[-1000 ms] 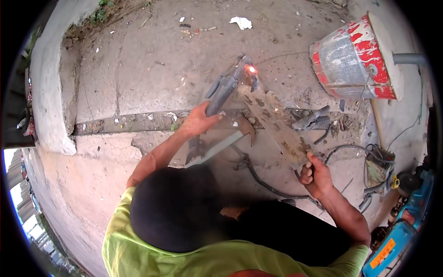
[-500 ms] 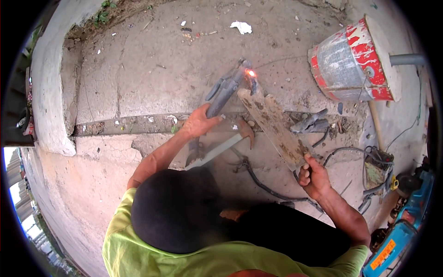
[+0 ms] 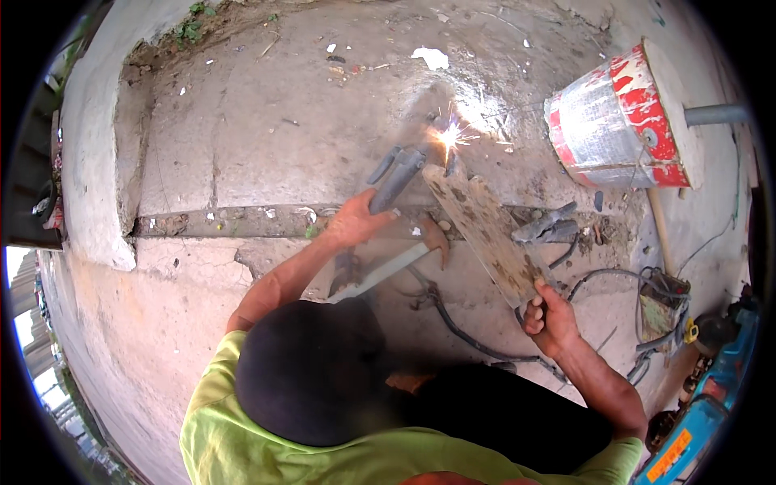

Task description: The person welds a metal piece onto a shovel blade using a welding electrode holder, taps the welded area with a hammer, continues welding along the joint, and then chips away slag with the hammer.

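Note:
Bright sparks [image 3: 450, 137] burst at the far end of a weathered, mottled flat plate [image 3: 477, 226]. My left hand [image 3: 356, 218] is closed around a grey metal tool [image 3: 392, 186] with a clamp-like side piece, angled toward the sparks. My right hand [image 3: 548, 319] grips the near end of the plate. A hammer with a pale handle [image 3: 388, 267] and rusty head [image 3: 436, 242] lies beneath, between my hands. Grey metal pieces [image 3: 541, 226] lie beside the plate. The contact point is hidden by glare.
A red-and-white bucket [image 3: 602, 121] with a grey pipe [image 3: 711, 115] is at the right. Near it are a wooden handle [image 3: 659, 226], black cables [image 3: 485, 347], a small worn box [image 3: 663, 307] and a blue power tool [image 3: 711, 404]. A raised concrete edge [image 3: 125, 162] runs along the left.
The small orange glow has flared into white sparks that light the ground and bucket. Both hands, the grey tool and plate appear slightly lower in the picture, as does the whole scene.

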`<state>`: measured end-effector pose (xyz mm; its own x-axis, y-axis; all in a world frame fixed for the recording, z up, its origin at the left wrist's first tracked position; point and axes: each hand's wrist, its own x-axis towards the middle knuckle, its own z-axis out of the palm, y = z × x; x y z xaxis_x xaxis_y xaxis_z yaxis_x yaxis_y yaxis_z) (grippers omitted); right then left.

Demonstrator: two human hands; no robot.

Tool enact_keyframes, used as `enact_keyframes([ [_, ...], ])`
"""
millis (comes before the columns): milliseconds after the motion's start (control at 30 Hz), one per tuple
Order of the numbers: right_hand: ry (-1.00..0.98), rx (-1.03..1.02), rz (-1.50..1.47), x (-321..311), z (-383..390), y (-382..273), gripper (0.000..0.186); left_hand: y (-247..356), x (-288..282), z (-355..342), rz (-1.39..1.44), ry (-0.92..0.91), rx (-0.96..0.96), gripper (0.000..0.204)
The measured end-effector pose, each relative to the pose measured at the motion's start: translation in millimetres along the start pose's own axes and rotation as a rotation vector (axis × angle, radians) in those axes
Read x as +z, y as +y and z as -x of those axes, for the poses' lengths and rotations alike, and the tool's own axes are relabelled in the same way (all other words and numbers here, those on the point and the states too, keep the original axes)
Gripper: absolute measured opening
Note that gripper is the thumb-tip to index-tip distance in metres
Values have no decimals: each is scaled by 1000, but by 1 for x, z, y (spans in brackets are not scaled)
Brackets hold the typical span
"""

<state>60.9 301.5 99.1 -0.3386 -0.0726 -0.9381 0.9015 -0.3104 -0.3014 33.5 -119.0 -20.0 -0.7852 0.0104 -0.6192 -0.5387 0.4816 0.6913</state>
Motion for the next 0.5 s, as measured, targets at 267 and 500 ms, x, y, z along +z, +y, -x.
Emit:
enact_keyframes([
  [267,-69,-9,13,-12,-7,3,31,-12,3,-8,-87,13,74,74],
  [500,-136,-45,52,-22,-14,7,21,-98,20,-47,-744,239,574,47],
])
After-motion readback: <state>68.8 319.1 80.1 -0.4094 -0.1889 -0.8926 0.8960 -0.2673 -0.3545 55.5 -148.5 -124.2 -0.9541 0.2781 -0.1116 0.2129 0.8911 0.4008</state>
